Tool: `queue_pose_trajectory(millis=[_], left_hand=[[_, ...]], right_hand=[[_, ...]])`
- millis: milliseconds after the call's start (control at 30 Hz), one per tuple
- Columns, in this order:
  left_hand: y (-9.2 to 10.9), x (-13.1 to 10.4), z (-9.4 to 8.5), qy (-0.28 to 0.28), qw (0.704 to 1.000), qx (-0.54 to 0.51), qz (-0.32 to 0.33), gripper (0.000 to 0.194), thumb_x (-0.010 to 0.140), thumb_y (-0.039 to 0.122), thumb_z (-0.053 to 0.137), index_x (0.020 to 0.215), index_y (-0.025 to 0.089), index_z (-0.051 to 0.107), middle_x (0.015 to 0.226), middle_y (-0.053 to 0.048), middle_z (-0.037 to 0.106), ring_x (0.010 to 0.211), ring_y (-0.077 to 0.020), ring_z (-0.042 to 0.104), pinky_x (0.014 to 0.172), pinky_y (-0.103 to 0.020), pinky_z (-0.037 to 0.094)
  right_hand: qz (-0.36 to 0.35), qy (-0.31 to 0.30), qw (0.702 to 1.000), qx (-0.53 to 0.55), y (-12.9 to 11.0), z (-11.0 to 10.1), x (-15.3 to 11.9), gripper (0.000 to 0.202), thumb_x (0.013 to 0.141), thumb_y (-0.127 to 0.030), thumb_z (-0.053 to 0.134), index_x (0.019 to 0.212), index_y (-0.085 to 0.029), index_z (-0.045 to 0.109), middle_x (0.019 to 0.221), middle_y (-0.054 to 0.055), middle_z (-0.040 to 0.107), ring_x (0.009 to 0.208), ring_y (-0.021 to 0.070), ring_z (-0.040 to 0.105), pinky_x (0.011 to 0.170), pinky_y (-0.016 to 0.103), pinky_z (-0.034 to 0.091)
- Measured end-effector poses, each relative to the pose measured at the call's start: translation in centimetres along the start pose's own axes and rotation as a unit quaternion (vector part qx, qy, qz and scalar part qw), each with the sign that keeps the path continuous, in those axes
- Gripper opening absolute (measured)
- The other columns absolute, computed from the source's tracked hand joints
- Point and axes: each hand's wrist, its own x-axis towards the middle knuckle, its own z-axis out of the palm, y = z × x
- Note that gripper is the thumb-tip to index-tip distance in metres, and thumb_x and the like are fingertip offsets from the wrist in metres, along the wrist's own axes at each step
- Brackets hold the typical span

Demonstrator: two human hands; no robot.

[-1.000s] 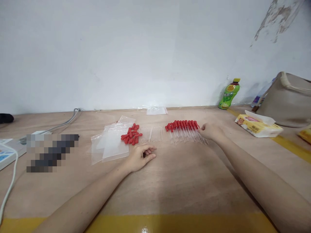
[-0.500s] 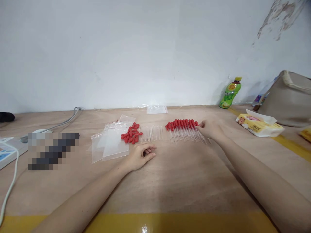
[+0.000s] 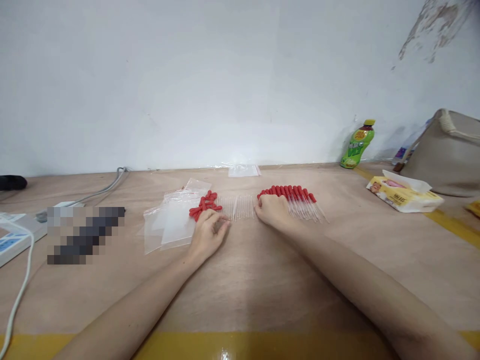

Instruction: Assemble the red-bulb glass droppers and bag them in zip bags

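My left hand (image 3: 209, 234) rests by a small pile of red rubber bulbs (image 3: 210, 196), its fingers bent and the thumb apart from them; I see nothing held. Thin clear dropper tubes (image 3: 240, 206) lie side by side between my hands. At their right end, my right hand (image 3: 273, 209) has its fingertips pressed together; what they grip is hidden. Behind and right of that hand, a row of assembled droppers with red bulbs (image 3: 296, 192) lies fanned out, the hand covering some of them.
Clear zip bags (image 3: 174, 220) lie left of the bulbs, and another bag (image 3: 243, 171) lies by the wall. On the right are a green drink bottle (image 3: 358, 145), a tissue pack (image 3: 405, 192) and a grey bag (image 3: 444, 155). A power strip (image 3: 18, 232) with cables sits at left.
My right hand has moved left from the far end of the dropper row to the bare tubes. A dropper now lies at that right end. My left hand has shifted slightly left, toward the bulbs.
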Motion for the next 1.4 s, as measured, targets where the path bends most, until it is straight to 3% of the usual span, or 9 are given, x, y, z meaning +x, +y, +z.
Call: queue_pose_trajectory(millis=[133, 367, 533, 700, 867, 1000, 1100, 1267, 1400], left_hand=[[-2.0, 0.8, -0.9, 0.071, 0.989, 0.129, -0.029, 0.013, 0.076, 0.029, 0.056, 0.083, 0.019, 0.06, 0.082, -0.005, 0.055, 0.08, -0.0218, 0.049, 0.077, -0.036, 0.039], [-3.2, 1.6, -1.0, 0.047, 0.979, 0.2, -0.019, 0.022, 0.078, 0.033, 0.054, 0.096, 0.025, 0.064, 0.104, -0.008, 0.055, 0.097, -0.0271, 0.045, 0.079, -0.039, 0.032], [-2.9, 2.0, -1.0, 0.022, 0.981, 0.191, -0.012, 0.021, 0.081, 0.032, 0.051, 0.094, 0.026, 0.066, 0.107, -0.006, 0.057, 0.102, -0.0265, 0.044, 0.083, -0.042, 0.028], [-2.8, 3.6, -1.3, -0.05, 0.979, 0.197, 0.027, 0.021, 0.081, 0.031, 0.049, 0.089, 0.024, 0.066, 0.102, -0.006, 0.06, 0.097, -0.0259, 0.047, 0.08, -0.041, 0.031], [-3.8, 5.7, -0.8, -0.134, 0.969, 0.205, 0.034, 0.013, 0.074, 0.027, 0.056, 0.075, 0.021, 0.068, 0.091, -0.008, 0.062, 0.091, -0.0277, 0.049, 0.078, -0.04, 0.036], [-3.7, 6.0, -0.9, -0.082, 0.989, 0.122, 0.026, 0.011, 0.073, 0.026, 0.058, 0.075, 0.017, 0.064, 0.083, -0.008, 0.06, 0.085, -0.024, 0.051, 0.078, -0.037, 0.039], [-2.2, 4.8, -0.8, -0.022, 0.999, -0.032, -0.031, 0.016, 0.078, 0.031, 0.054, 0.085, 0.018, 0.057, 0.075, -0.003, 0.058, 0.072, -0.0175, 0.054, 0.069, -0.032, 0.042], [0.7, 1.7, 0.6, -0.068, 0.935, -0.332, -0.099, 0.03, 0.08, 0.031, 0.051, 0.106, 0.018, 0.044, 0.081, -0.001, 0.058, 0.071, -0.0121, 0.057, 0.067, -0.027, 0.046], [1.4, 0.2, 1.7, -0.141, 0.894, -0.398, -0.15, 0.021, 0.073, 0.031, 0.06, 0.084, 0.013, 0.054, 0.086, -0.006, 0.062, 0.08, -0.015, 0.06, 0.077, -0.03, 0.046]], right_hand=[[0.047, -0.031, 0.998, -0.001, -0.9, 0.5, 1.3, 0.028, 0.079, -0.032, 0.043, 0.082, -0.014, 0.064, 0.088, 0.014, 0.065, 0.083, 0.0249, 0.059, 0.072, 0.036, 0.031], [0.076, -0.061, 0.995, 0.001, -1.8, 1.3, 2.7, 0.025, 0.074, -0.021, 0.046, 0.086, -0.013, 0.066, 0.088, 0.017, 0.065, 0.08, 0.025, 0.06, 0.076, 0.04, 0.027], [0.047, -0.048, 0.998, -0.008, -2.0, 0.8, 1.5, 0.024, 0.076, -0.017, 0.042, 0.085, -0.01, 0.063, 0.086, 0.017, 0.064, 0.078, 0.0244, 0.059, 0.076, 0.039, 0.027], [-0.056, 0.054, 0.997, -0.01, -0.2, -0.3, -2.4, 0.026, 0.084, -0.02, 0.033, 0.093, -0.007, 0.053, 0.089, 0.016, 0.061, 0.081, 0.0247, 0.055, 0.074, 0.036, 0.029], [-0.208, 0.142, 0.966, 0.057, 2.2, 1.0, -6.0, 0.023, 0.088, -0.017, 0.03, 0.084, -0.013, 0.052, 0.075, 0.008, 0.062, 0.069, 0.0172, 0.055, 0.077, 0.033, 0.031], [-0.253, 0.234, 0.928, 0.14, 3.3, 2.9, -6.6, 0.023, 0.088, -0.017, 0.035, 0.106, -0.013, 0.048, 0.086, 0.007, 0.064, 0.073, 0.0157, 0.055, 0.074, 0.031, 0.033], [-0.259, 0.228, 0.924, 0.166, 3.3, 3.4, -6.4, 0.023, 0.088, -0.017, 0.036, 0.105, -0.015, 0.051, 0.089, 0.006, 0.063, 0.075, 0.0151, 0.055, 0.07, 0.03, 0.032], [-0.255, 0.195, 0.931, 0.175, 2.7, 2.1, -7.0, 0.017, 0.085, -0.018, 0.041, 0.092, -0.018, 0.056, 0.079, 0.002, 0.063, 0.068, 0.0127, 0.053, 0.071, 0.031, 0.03], [-0.263, 0.2, 0.929, 0.167, 2.6, 1.4, -7.2, 0.015, 0.083, -0.019, 0.043, 0.086, -0.017, 0.058, 0.074, 0.001, 0.062, 0.061, 0.0101, 0.052, 0.072, 0.03, 0.029]])
